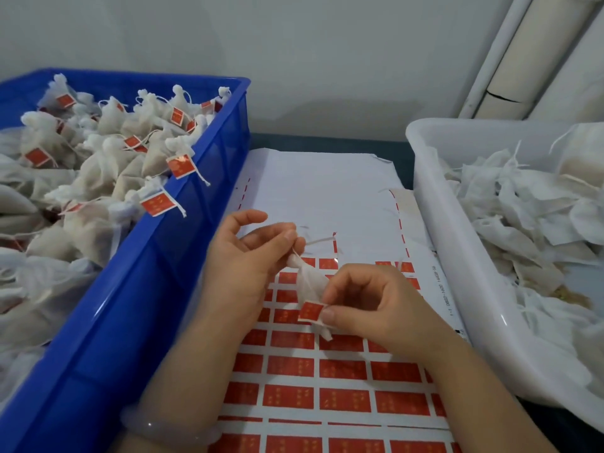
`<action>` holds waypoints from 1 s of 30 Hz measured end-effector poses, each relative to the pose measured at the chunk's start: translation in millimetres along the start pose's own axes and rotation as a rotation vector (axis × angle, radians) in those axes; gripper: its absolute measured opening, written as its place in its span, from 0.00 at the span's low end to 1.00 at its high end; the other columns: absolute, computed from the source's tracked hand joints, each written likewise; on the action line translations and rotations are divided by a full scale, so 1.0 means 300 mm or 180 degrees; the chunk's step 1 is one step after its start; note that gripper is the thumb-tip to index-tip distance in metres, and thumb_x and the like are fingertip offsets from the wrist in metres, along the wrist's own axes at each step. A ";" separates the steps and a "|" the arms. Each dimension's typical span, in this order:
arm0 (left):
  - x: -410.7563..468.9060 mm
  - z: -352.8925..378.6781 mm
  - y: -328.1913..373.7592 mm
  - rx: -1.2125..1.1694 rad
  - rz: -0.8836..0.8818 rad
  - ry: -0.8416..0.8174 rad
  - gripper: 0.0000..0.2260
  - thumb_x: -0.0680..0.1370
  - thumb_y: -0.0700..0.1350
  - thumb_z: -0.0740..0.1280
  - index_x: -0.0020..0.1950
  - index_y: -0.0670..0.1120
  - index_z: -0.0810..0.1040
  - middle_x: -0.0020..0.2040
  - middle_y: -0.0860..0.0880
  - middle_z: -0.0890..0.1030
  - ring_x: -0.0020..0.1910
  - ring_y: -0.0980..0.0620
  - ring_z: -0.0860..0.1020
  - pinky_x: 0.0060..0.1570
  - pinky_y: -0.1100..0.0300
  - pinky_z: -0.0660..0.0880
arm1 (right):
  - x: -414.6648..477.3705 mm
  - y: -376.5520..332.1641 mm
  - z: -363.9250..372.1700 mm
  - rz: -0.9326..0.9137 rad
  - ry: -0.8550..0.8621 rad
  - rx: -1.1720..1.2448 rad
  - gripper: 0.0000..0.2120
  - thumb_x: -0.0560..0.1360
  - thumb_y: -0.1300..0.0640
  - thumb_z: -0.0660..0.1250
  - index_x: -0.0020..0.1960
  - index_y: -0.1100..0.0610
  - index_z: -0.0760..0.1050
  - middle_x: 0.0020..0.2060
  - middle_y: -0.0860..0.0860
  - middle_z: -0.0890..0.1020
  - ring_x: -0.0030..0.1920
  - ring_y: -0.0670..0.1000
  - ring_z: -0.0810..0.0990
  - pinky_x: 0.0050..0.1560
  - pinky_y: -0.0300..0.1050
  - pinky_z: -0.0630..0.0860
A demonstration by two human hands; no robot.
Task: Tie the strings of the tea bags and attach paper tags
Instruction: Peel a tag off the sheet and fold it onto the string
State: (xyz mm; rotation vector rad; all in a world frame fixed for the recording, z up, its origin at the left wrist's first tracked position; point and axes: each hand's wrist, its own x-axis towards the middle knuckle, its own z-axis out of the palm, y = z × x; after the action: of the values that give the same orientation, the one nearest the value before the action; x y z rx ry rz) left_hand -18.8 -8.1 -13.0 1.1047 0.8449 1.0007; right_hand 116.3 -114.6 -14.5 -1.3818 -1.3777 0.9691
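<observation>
Above the sticker sheet (327, 191), the left hand (248, 256) pinches the tea bag (309, 279) string (318, 240); the right hand (369, 308) pinches a red tag (309, 311). Blue crate (183, 256) left of the sheet.

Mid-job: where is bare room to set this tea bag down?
The blank white far half of the sticker sheet, between the blue crate and the white tub. Crowded: both bins are heaped with bags; red tags cover the sheet's near half.

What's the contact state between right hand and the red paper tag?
Touching. Head view: the right hand pinches the red paper tag at its right edge, thumb overlapping it.
</observation>
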 end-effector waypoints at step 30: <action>-0.044 0.018 0.048 -0.0087 0.0275 -0.0525 0.08 0.61 0.46 0.72 0.39 0.51 0.82 0.42 0.49 0.84 0.42 0.49 0.84 0.37 0.62 0.79 | -0.003 -0.021 0.028 -0.0441 0.0454 0.0325 0.12 0.72 0.68 0.68 0.41 0.51 0.80 0.36 0.43 0.83 0.40 0.43 0.82 0.41 0.32 0.77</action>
State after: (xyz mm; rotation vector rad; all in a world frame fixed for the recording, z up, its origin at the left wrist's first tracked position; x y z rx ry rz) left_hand -21.2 -20.1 3.1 1.1910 0.6537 0.9749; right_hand 106.5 -115.2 -10.6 -1.2379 -1.2817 0.8225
